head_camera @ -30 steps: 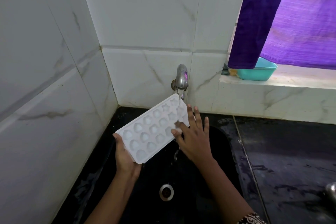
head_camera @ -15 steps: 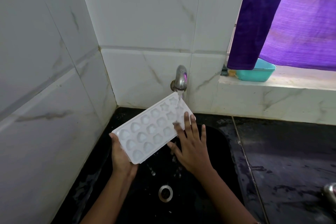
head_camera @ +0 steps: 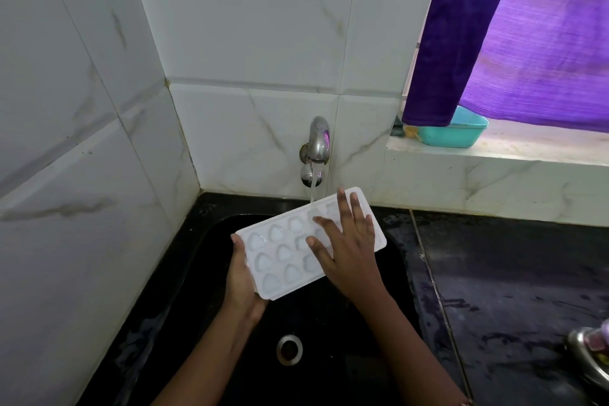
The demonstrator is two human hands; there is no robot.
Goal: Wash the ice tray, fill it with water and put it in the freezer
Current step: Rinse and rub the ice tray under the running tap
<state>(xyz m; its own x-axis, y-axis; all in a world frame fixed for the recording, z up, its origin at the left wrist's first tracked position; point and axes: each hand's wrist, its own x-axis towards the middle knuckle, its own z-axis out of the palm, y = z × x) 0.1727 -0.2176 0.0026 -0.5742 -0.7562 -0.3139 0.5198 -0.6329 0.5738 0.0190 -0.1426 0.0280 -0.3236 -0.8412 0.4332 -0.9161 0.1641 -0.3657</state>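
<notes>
Fingers point(head_camera: 346, 211) of right hand point(head_camera: 349, 250) are spread, laid flat on ice tray point(head_camera: 280, 254); tray's left end is gripped by left hand point(head_camera: 242, 287), held under running tap point(head_camera: 319, 138) over sink point(head_camera: 204, 290).

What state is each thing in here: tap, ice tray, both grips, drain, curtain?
tap: running, stream landing on the tray's far half.
ice tray: cavities up, wet, held over the sink.
left grip: hand holds the tray's near end.
right grip: fingers spread flat on the tray's top.
drain: no plug seen.
curtain: hanging down over the teal tub.
</notes>
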